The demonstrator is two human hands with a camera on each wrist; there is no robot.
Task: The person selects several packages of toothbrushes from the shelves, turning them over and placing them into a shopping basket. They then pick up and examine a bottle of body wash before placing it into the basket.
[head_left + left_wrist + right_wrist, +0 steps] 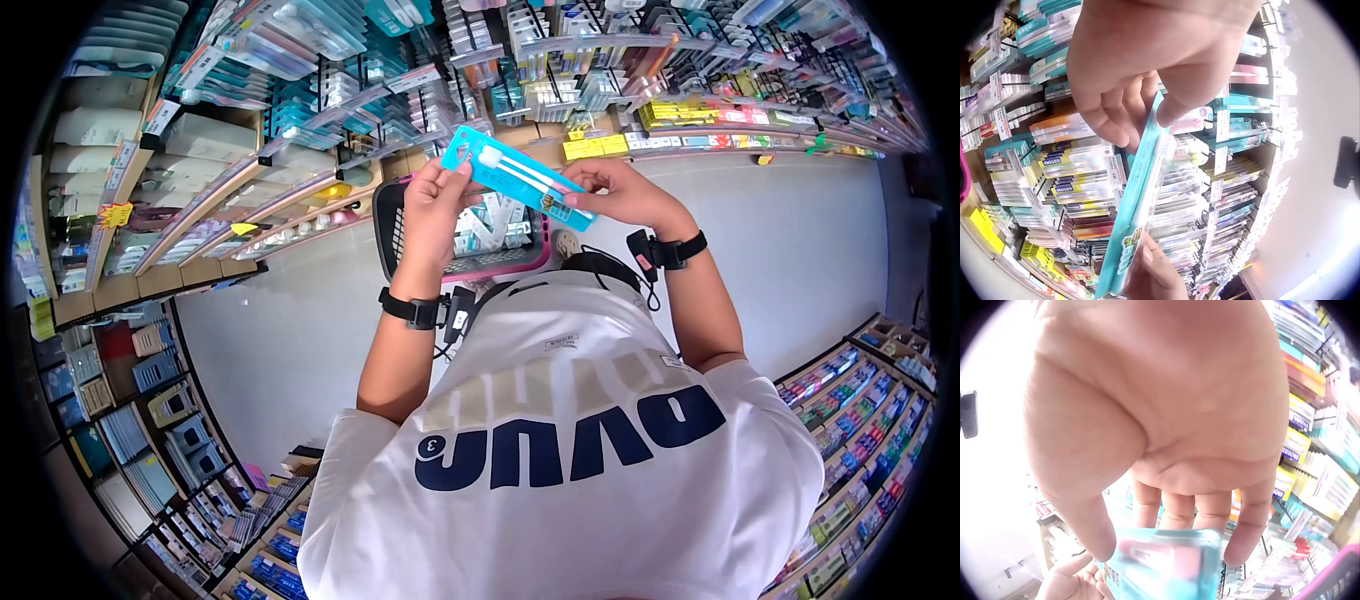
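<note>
Above the pink shopping basket (470,262) at upper centre frame, my left hand (432,205) pinches one end of a teal toothbrush pack (520,177). My right hand (620,193) grips the other end.

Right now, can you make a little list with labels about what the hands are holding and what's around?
held thing: toothbrush pack, turquoise card with two brushes
left hand: pinches one end of the pack
right hand: pinches the other end
below the pack: pink shopping basket with packets inside
around: store shelves of hanging packs
</note>
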